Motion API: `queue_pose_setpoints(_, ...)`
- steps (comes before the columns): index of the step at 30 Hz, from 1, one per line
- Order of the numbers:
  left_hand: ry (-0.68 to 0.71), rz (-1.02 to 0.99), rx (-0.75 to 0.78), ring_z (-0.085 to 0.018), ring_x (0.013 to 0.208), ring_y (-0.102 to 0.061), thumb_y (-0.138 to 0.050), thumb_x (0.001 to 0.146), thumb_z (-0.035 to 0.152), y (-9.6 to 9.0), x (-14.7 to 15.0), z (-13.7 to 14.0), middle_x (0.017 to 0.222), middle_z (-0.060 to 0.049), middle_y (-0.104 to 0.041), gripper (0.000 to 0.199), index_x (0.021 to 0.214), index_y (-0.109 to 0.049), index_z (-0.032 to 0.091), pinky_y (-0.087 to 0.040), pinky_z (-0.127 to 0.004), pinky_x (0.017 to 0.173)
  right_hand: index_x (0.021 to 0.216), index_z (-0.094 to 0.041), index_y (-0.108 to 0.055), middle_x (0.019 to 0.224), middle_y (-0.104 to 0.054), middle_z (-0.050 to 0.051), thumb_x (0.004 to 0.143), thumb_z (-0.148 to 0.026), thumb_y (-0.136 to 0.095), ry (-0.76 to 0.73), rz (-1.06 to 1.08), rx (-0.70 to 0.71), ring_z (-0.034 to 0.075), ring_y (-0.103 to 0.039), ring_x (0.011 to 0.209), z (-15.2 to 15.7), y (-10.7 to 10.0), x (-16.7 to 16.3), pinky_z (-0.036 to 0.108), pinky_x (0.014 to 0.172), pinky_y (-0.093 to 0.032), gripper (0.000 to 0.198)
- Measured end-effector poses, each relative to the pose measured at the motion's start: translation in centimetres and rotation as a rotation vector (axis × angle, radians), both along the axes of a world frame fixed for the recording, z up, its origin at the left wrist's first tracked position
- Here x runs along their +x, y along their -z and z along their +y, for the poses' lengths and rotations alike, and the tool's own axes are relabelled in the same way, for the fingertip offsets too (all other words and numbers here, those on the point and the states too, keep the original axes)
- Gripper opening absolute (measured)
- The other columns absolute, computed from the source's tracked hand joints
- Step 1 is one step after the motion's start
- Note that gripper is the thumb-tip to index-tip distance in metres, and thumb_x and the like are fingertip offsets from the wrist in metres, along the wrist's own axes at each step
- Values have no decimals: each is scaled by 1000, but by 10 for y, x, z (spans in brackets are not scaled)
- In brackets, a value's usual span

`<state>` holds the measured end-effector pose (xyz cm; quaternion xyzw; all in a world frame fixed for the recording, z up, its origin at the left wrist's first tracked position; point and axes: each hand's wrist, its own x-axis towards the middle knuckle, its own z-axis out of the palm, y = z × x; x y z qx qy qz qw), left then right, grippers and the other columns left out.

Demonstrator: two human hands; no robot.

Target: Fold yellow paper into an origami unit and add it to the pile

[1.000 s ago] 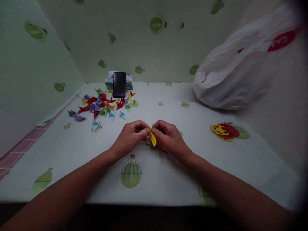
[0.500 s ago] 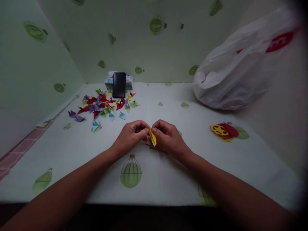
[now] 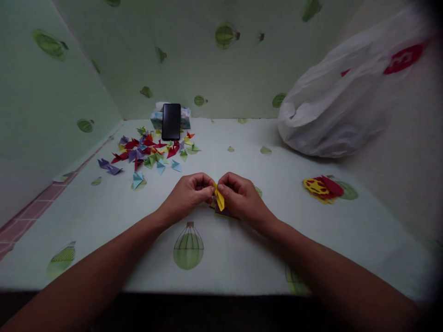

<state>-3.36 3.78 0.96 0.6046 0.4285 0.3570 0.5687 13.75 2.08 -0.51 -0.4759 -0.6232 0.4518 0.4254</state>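
A narrow piece of folded yellow paper (image 3: 219,200) is pinched between both hands at the middle of the table. My left hand (image 3: 188,194) is closed, its thumb and fingertips on the paper's upper left edge. Closed as well, my right hand (image 3: 242,197) grips the upper right side. The paper's pointed lower end sticks out towards me. Under the hands lies a flat dark purple piece with a yellowish edge (image 3: 226,212), partly covered by the right hand.
Several folded paper cranes (image 3: 141,151) in many colours lie heaped at the back left. A black phone (image 3: 171,121) leans on a tissue box (image 3: 186,118) behind them. Yellow and red cut-out pieces (image 3: 320,188) lie at right, below a white plastic bag (image 3: 332,101).
Both hands keep their hold on the yellow paper in the same spot. The paper has tilted very slightly; nothing else has visibly moved.
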Motion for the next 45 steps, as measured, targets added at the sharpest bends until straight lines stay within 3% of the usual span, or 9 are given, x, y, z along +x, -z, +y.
queue_pose_setpoints(12, 25, -70, -73, -9, 61, -59, -71, 75, 24, 4, 1, 2, 69, 2, -63, 14, 79, -63, 14, -48, -22, 62, 77, -19, -55, 69, -56, -1, 86, -28, -55, 23, -49, 48, 12, -49, 63, -3, -5, -1, 26, 58, -39, 13)
queue_pose_setpoints(21, 57, -93, -82, -9, 59, -61, -72, 71, 21, 0, 0, 3, 68, 3, -65, 14, 80, -65, 13, -49, -22, 62, 76, -19, -53, 67, -57, -2, 85, -40, -60, -56, 190, -124, 11, -50, 58, 0, 1, -1, 25, 55, -41, 24)
queue_pose_setpoints(32, 42, -56, 19, -8, 62, -60, -70, 76, 24, 2, -2, 3, 71, 3, -63, 13, 80, -63, 13, -48, -22, 63, 75, -19, -54, 69, -56, -1, 86, -32, -57, -9, -12, 47, 12, -49, 63, 2, -2, 1, 26, 58, -40, 17)
queue_pose_setpoints(45, 31, -26, 56, -8, 62, -58, -68, 81, 26, 2, -4, 4, 69, 3, -61, 13, 81, -64, 14, -47, -21, 62, 72, -19, -55, 67, -58, 0, 83, -29, -58, 0, 19, 1, 13, -51, 62, 0, -4, 0, 27, 58, -41, 15)
